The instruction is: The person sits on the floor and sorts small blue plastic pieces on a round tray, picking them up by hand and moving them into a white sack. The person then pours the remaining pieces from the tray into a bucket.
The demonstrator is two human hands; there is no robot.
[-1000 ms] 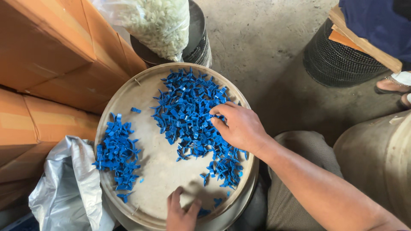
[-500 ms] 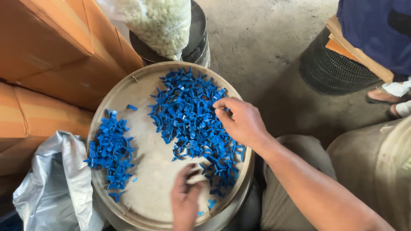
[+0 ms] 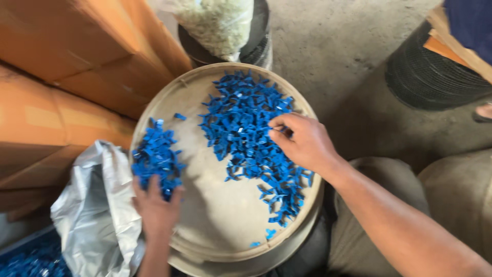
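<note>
Head view: a round, shallow tan tray (image 3: 220, 231) sits below the camera, carrying two separate groups of small blue plastic pieces. The large pile (image 3: 246, 133) covers the upper and right part of the tray floor and trails down toward the lower right rim. The small pile (image 3: 154, 156) lies against the left rim, with bare tray floor between the two groups. The right hand (image 3: 302, 143) enters from the lower right on a bare forearm that crosses the tray rim. It is palm down over the right edge of the large pile, with the fingers bent and the fingertips (image 3: 274, 131) drawn together on the blue pieces; whether a piece is actually pinched between them cannot be told. The left hand (image 3: 156, 208) enters from the bottom edge of the frame, palm down, with the fingers extended upward and resting on the lower end of the small pile. This hand is flat and spread, not closed on anything. The two hands are well apart, one at each pile. A crumpled silver bag (image 3: 89, 220) lies just left of the tray, touching its rim. Orange cardboard boxes (image 3: 66, 66) are stacked at the upper left. A clear bag of whitish pieces (image 3: 218, 23) stands in a dark container beyond the far rim of the tray.
</note>
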